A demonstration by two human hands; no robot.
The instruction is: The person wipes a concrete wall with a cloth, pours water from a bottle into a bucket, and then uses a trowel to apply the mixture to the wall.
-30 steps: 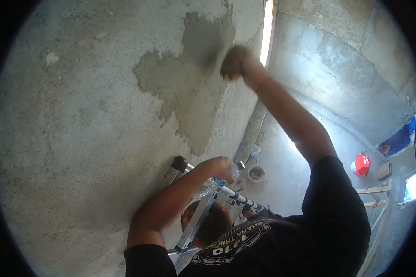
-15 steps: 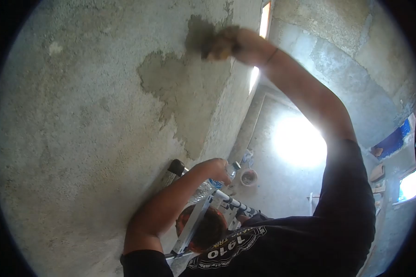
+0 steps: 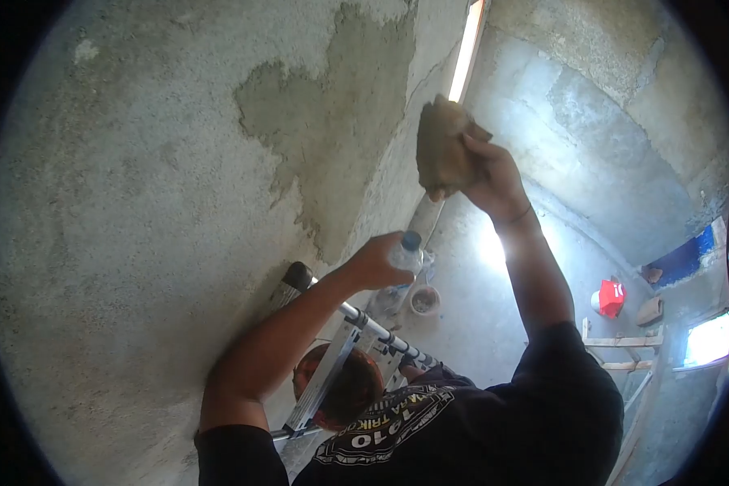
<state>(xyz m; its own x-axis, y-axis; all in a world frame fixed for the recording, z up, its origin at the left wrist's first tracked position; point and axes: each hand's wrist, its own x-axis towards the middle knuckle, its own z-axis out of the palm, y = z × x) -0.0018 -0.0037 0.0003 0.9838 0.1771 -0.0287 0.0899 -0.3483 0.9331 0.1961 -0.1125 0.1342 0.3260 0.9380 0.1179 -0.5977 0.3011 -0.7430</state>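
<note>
Sponge-like pad [image 3: 442,154] clear of the wall [image 3: 138,202]

The right hand [image 3: 496,185] grips the pad, apart from the damp patch [image 3: 324,130] — flat, light strokes would suit it. The left hand [image 3: 374,263] clasps a plastic bottle [image 3: 408,256] near the ladder [image 3: 326,377].

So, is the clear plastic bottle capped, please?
Capped: a dark round cap tops the clear plastic bottle in the left hand.

Item 1: shirt [image 3: 494,429], black. Print towards 6 o'clock: slanting lettering, "TRIKO" legible, adjoining letters unclear; alongside, larger white numerals, "10" legible, the others indistinct; smaller border print unreadable.

Item 2: red item [image 3: 611,298], between 3 and 4 o'clock. White marking on its face, too small to read.
</note>
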